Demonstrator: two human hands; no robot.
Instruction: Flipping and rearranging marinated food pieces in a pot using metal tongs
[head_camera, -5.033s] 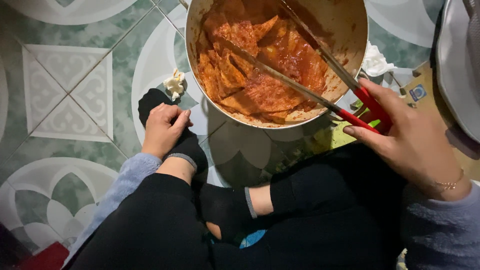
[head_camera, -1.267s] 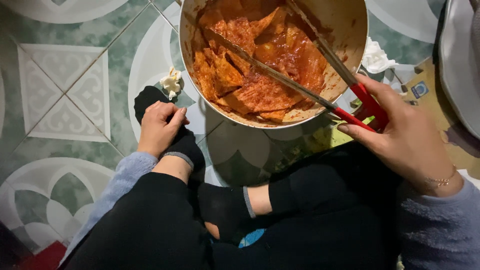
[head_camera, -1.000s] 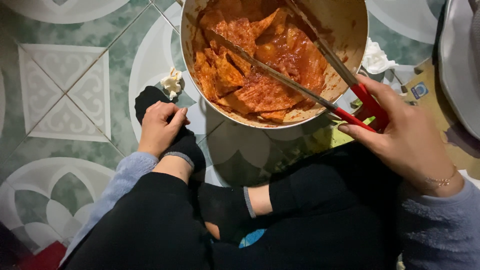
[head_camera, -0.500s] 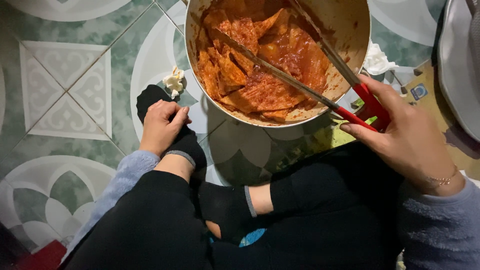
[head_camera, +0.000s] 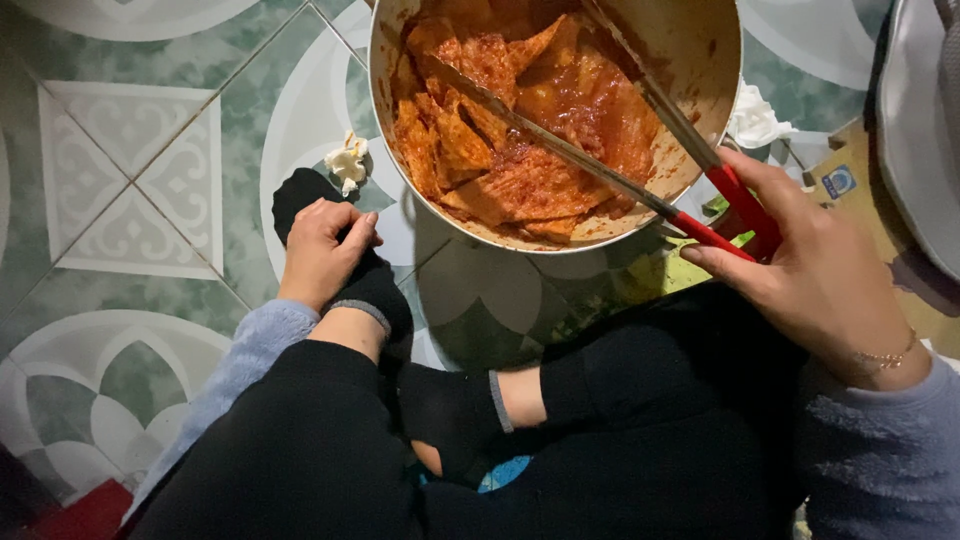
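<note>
At my right, just past the pot, a brown cardboard piece (head_camera: 850, 190) lies on the floor with a small blue square label (head_camera: 838, 181) on it; its print is too small for me to make out. A crumpled white tissue (head_camera: 755, 118) sits against the pot's right side, and a smaller white wad (head_camera: 348, 160) lies on the patterned green-and-white floor tiles (head_camera: 130, 180) just left of the pot. The big round metal pot (head_camera: 700, 60) stands on the floor in front of my crossed legs, its inner wall smeared orange, holding flat, torn pieces in red sauce (head_camera: 530, 130) piled toward the left and near side. My right hand (head_camera: 820, 280) is closed around the red handles of the metal tongs (head_camera: 600, 170); the two long arms run up and left across the pot, spread apart, the lower one lying over the sauced pieces, the upper one crossing near the far right wall. My left hand (head_camera: 322, 248) rests curled over my black-socked foot (head_camera: 350, 270), fingers gripping the sock lightly. Compared with half a second ago, the pot sits slightly differently in my view and the tongs lie at much the same angle over the food; my left hand has stayed on the foot and my right keeps its grip on the handles.
</note>
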